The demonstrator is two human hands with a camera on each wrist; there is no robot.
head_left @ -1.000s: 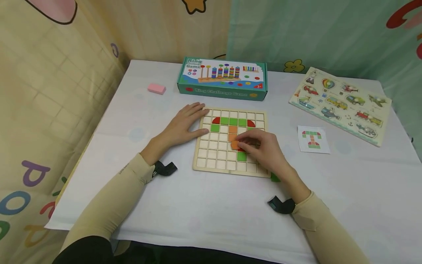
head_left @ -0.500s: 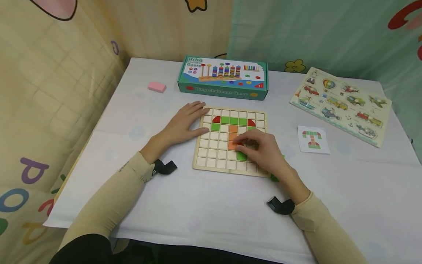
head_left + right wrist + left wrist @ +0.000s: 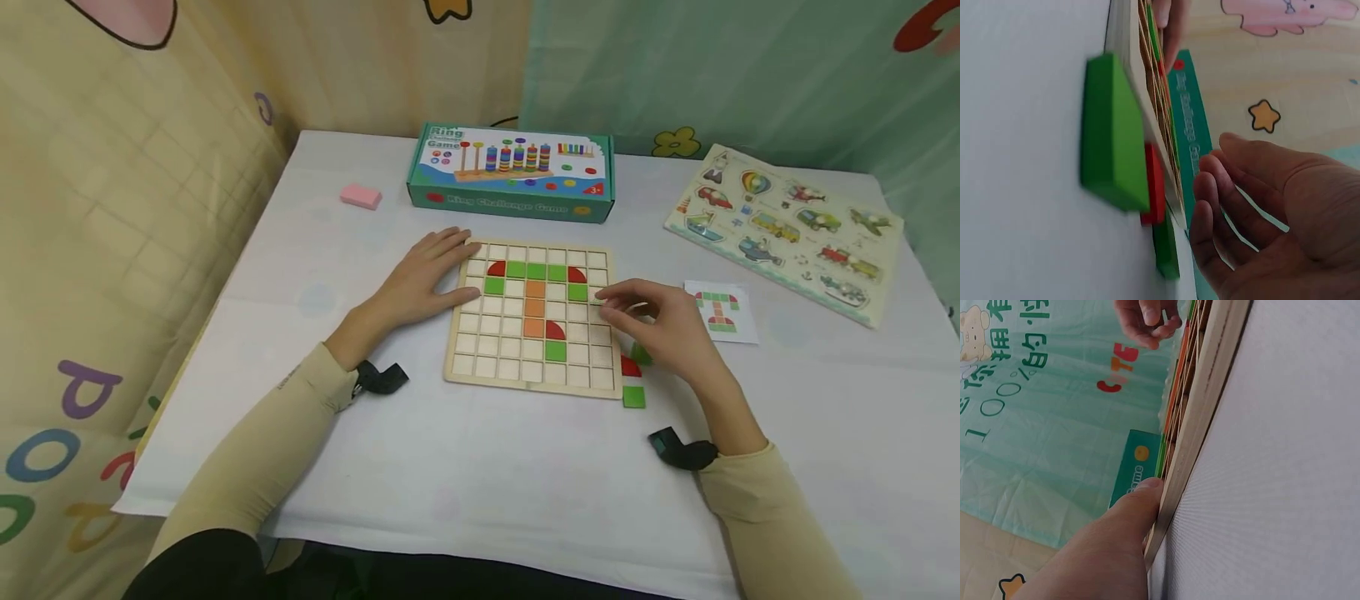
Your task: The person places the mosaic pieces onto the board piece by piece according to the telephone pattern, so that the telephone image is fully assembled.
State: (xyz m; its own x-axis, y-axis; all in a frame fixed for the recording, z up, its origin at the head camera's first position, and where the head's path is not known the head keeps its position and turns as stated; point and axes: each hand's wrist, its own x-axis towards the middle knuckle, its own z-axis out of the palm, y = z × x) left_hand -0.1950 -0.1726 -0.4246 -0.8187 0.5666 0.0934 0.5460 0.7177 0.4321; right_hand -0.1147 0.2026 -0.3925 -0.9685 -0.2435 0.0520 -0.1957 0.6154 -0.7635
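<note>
My left hand [image 3: 427, 282] lies on the left edge of a wooden grid board [image 3: 495, 347], its fingers extended and thumb [image 3: 1147, 484] on the rim. Set into the board are three orange squares [image 3: 534, 307] in a column under a row of green squares [image 3: 536, 271]. Red quarter-round pieces [image 3: 577, 275] end that row. Lower down, another red quarter-round [image 3: 554, 331] touches the orange column, with a green square [image 3: 555, 352] below it. Over the board's right edge hovers my right hand [image 3: 660, 325], fingers loosely bent and holding nothing.
Beside the board's right edge lie a loose green square [image 3: 633, 397], a red piece [image 3: 631, 367] and another green piece [image 3: 641, 353]. A pattern card [image 3: 742, 333] is further right. Behind are a ring game box [image 3: 517, 202], a pink block [image 3: 361, 197] and a picture puzzle [image 3: 795, 271].
My right hand set the orange square into the grid at the column's foot, let go and moved right past the board's edge. The left hand stayed on the board.
</note>
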